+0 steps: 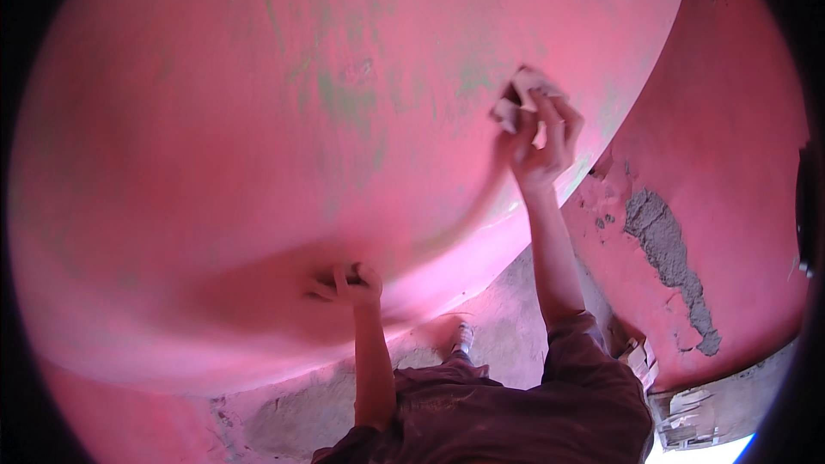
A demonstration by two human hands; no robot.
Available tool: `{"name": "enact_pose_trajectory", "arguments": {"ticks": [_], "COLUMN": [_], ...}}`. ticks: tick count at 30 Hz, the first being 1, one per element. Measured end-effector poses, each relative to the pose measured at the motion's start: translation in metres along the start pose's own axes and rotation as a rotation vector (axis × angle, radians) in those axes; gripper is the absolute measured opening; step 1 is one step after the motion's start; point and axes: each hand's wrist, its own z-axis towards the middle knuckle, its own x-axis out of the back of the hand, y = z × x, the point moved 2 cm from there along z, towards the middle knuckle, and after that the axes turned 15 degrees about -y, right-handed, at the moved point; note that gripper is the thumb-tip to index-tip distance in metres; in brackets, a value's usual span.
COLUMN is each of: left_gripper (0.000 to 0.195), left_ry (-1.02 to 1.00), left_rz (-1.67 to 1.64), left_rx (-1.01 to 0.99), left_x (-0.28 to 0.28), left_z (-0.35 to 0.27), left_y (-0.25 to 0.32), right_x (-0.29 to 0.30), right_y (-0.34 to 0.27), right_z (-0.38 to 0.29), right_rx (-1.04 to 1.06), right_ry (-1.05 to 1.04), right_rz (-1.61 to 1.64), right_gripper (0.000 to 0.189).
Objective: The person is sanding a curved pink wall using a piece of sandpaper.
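A large pink painted wall surface (213, 142), bent by the lens, fills most of the view, with green patches showing in its paint. Against it, at the right, my right hand (548, 135) grips a folded sheet (535, 80), pale on one side and dark on the other, perhaps sandpaper; it is blurred. Lower down, my left hand (351, 283) rests on or close to the same surface with its fingers spread. A dark patch between its thumb and fingers looks like shadow. Shadows of both arms fall across the pink paint.
Another pink wall (728, 161) stands at the right, with a strip of bare grey plaster (664, 245) where paint has come off. A foot (463, 337) shows on the rough grey floor (509, 322). Splintered, pale material (689, 415) lies at the lower right.
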Motion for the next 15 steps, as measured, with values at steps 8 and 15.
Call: {"name": "enact_pose_trajectory", "arguments": {"ticks": [8,15], "left_gripper": [0.047,0.046], "left_ry": [-0.014,-0.056], "left_rz": [0.065,0.026], "left_rx": [-0.034,-0.074], "left_x": [0.003,0.002], "left_z": [0.0,0.005], "left_y": [0.004,0.004], "right_x": [-0.015,-0.005], "right_y": [-0.079,0.016], "right_z": [-0.108,-0.001], "right_rx": [0.236,0.092], "right_ry": [-0.901,-0.029], "right_rz": [0.348,0.139], "right_gripper": [0.004,0.017]}}
